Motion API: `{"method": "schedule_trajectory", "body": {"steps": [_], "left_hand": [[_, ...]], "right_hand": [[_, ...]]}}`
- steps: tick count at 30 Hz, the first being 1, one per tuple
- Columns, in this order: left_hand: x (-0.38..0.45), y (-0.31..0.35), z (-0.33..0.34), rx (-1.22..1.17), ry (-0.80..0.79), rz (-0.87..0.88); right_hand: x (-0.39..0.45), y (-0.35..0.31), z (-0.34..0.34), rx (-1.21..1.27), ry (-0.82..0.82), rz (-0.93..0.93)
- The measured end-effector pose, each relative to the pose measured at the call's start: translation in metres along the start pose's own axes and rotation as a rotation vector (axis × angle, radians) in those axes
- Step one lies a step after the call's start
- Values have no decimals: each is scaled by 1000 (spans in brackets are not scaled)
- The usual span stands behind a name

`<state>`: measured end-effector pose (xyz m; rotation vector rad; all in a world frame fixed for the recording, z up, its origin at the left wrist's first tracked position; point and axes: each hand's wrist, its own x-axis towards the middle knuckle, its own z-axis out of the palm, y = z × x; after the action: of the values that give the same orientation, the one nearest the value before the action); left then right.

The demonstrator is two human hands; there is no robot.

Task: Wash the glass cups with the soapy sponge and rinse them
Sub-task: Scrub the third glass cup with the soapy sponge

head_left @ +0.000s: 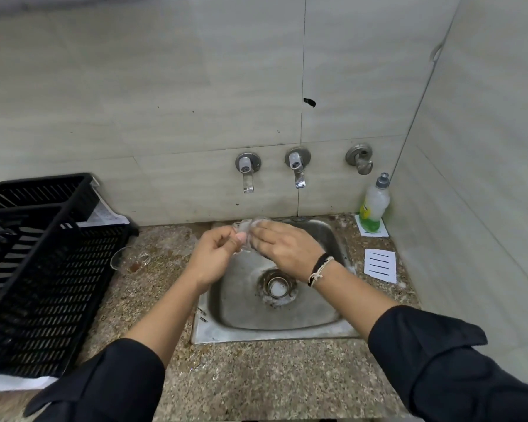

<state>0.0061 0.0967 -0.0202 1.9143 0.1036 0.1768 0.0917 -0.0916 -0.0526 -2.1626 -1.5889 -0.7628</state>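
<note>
A speckled stone table (256, 376) runs along a wall of pale grey tiles, with a second tiled wall closing the right-hand corner. A steel sink (275, 327) is set into the table against the back wall; its drain (276, 287) lies at the centre of the basin. Two taps (297, 167) and one valve (360, 158) are mounted on the wall above the sink.

A clear glass cup (247, 236) is held above the rear part of the basin, between both hands. The left hand (215, 257) grips the cup from the left, its fingers curled and the thumb against the glass. The right hand (282, 248) covers the cup from the right, its fingers bent over the glass; whether a sponge lies beneath them cannot be determined. The right wrist carries a black band (319, 268). Both forearms emerge from black sleeves.

A second glass cup (125, 259) lies on the table left of the sink, just beside a black plastic rack (43, 269) that occupies the left edge. A bottle of green dish soap (374, 205) stands in the back right corner on a white card. Another white card (381, 265) lies near the sink's right edge.
</note>
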Motion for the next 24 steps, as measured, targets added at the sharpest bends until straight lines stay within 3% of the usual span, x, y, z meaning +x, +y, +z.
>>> {"method": "schedule_trajectory", "body": {"steps": [1, 3, 5, 7, 8, 9, 12, 14, 17, 19, 24], "left_hand": [[0, 2, 5, 2, 30, 8], [2, 1, 18, 55, 99, 4], [1, -1, 27, 109, 171, -22], [1, -7, 26, 126, 205, -64], [2, -11, 22, 105, 199, -91], [2, -14, 17, 35, 188, -120], [6, -20, 8, -166, 196, -206], [4, -18, 8, -207, 187, -224], [2, -12, 12, -182, 154, -177], [-1, -13, 14, -74, 123, -127], [-5, -17, 18, -77, 89, -133]], "right_hand": [[4, -7, -5, 87, -18, 183], [26, -37, -13, 393, -100, 802], [42, -49, -19, 1021, 41, 1387], [43, -48, -24, 1613, 289, 1564], [38, -47, -27, 1659, 316, 1532], [30, -45, -31, 1500, 292, 1470], [1, -39, -42, 642, 148, 1086], [-7, -37, -46, 425, 113, 755], [-8, -43, -36, 356, -247, 377], [-2, -40, -38, 466, -401, 336], [8, -21, -41, 466, -453, 355]]}}
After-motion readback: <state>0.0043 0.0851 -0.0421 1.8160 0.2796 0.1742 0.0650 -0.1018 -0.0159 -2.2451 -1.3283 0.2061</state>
